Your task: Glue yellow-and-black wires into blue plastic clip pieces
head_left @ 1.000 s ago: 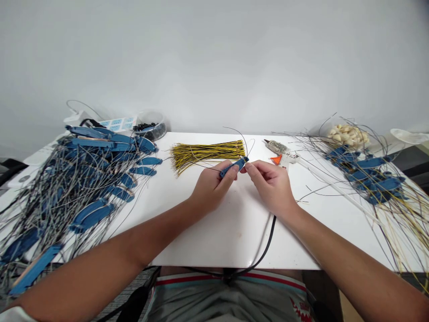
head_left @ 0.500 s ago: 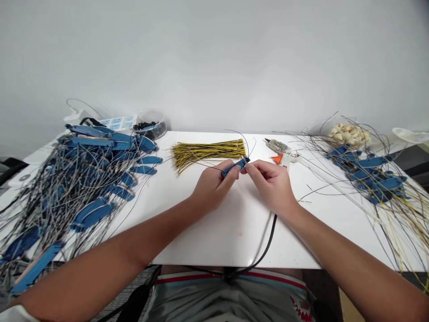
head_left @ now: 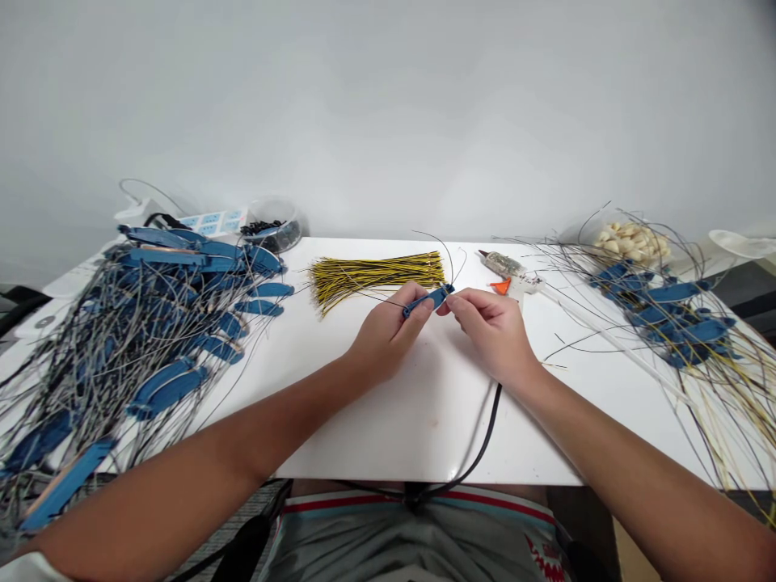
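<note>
White table [head_left: 364, 428] against a plain pale wall [head_left: 388, 121].

Left hand [head_left: 388, 331] is closed on a small blue piece [head_left: 424, 300], thumb on top. Piece is held above mid-table, tilted, right end higher in view. Right hand [head_left: 494, 327] is at that end, thumb and forefinger drawn together; can't tell whether they pinch the piece or a thin wire. Thin dark wires come off the piece: one runs left past the left hand, another [head_left: 449, 255] arcs up from the right end.

Delta vs. 1 s ago: very little. Blue piece sits a touch further right in view, and the arcing wire's tip follows. Same left-hand grip; right fingertips stay at the same end. Piles and tools look unmoved.

Around the hands: yellow-and-black wire bundle [head_left: 379, 273] flat just behind the left hand; glue gun [head_left: 503, 265] with orange trigger [head_left: 500, 287] on its side behind the right hand. Big heap of wired blue parts [head_left: 166, 388] on the left, clear tub [head_left: 294, 230] of black bits behind it. Smaller blue stack [head_left: 672, 295] on the right, pale pieces [head_left: 630, 242] behind that.
</note>
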Tool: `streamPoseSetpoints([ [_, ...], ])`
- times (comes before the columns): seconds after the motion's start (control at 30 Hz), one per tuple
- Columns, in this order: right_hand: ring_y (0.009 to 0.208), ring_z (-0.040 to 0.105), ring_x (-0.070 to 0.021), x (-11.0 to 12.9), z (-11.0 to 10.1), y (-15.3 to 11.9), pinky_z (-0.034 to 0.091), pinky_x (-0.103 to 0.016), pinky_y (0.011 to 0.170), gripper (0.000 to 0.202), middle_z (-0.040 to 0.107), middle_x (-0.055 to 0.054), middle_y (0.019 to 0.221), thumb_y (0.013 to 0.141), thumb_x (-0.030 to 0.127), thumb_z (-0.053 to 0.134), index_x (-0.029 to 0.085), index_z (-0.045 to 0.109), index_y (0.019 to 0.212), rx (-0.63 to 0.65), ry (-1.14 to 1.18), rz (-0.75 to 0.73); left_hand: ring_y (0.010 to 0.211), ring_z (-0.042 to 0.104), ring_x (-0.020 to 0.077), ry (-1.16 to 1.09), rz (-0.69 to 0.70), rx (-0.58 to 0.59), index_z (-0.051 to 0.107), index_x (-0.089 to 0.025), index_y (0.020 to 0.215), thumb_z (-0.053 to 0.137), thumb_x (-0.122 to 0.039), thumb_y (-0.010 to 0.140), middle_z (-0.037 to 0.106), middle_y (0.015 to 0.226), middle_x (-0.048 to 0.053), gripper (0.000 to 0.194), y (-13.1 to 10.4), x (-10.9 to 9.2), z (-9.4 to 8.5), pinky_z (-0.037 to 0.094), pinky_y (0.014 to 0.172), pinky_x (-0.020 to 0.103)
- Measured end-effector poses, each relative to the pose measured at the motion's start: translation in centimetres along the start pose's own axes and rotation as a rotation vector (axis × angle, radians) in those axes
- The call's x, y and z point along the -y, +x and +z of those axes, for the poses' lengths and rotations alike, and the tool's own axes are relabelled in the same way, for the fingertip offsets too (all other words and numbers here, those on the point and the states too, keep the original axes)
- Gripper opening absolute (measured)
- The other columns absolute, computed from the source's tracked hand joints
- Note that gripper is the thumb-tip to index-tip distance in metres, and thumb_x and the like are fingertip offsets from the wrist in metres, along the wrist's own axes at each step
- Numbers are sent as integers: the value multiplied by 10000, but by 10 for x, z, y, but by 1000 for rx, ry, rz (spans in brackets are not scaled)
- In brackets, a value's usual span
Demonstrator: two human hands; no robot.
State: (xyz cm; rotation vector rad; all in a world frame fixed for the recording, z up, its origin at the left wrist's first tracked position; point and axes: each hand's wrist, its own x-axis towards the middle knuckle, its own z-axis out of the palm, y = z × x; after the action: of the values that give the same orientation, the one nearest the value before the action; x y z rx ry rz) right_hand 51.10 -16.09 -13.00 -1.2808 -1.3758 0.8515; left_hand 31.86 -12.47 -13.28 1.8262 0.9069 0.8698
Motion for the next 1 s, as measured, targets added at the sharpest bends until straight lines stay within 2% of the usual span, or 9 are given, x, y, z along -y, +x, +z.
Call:
streamPoseSetpoints([
  [0.1, 581, 346, -130, -2, 0, 1, 247, -305, 569, 299, 434, 39, 575, 964, 405, 685, 187, 798, 794, 2, 35, 39, 742, 425, 145, 13, 0, -10, 609, -220, 1031, 474, -494, 1096, 472, 795, -33, 313, 0, 0, 0, 318, 713, 313],
  [0.27, 569, 330, -126, -4, -1, 3, 226, -303, 555, 306, 437, 34, 573, 948, 401, 691, 190, 779, 745, 6, 69, 76, 751, 426, 149, 36, -3, -6, 591, -225, 1033, 474, -497, 1097, 473, 808, -29, 303, 0, -1, 1, 323, 721, 316],
  [0.4, 574, 340, -129, -5, -2, 4, 225, -299, 551, 315, 436, 28, 566, 942, 379, 681, 193, 738, 694, 6, 69, 77, 765, 432, 152, 22, 19, 2, 570, -226, 1039, 474, -508, 1095, 478, 827, -25, 303, -1, 0, 1, 337, 734, 313],
  [0.6, 570, 335, -131, -7, -1, 4, 235, -302, 542, 405, 455, 17, 587, 971, 473, 676, 195, 711, 678, 36, 119, 52, 772, 447, 156, 11, 40, -3, 571, -225, 1051, 481, -509, 1093, 507, 849, -13, 300, 0, -2, 2, 351, 732, 310],
  [0.73, 579, 349, -130, -6, -1, 4, 238, -304, 545, 402, 491, 9, 610, 981, 463, 672, 194, 717, 686, 44, 138, 46, 787, 452, 151, 17, 63, -11, 581, -220, 1049, 488, -488, 1096, 524, 867, -12, 288, 0, -3, 2, 354, 744, 311],
  [1.0, 568, 350, -137, -6, -2, 3, 245, -312, 558, 425, 420, 22, 559, 974, 447, 665, 197, 689, 632, 46, 99, 50, 787, 457, 155, 43, 80, -6, 591, -215, 1038, 475, -466, 1094, 529, 870, -6, 283, -2, -6, 2, 363, 751, 310],
])
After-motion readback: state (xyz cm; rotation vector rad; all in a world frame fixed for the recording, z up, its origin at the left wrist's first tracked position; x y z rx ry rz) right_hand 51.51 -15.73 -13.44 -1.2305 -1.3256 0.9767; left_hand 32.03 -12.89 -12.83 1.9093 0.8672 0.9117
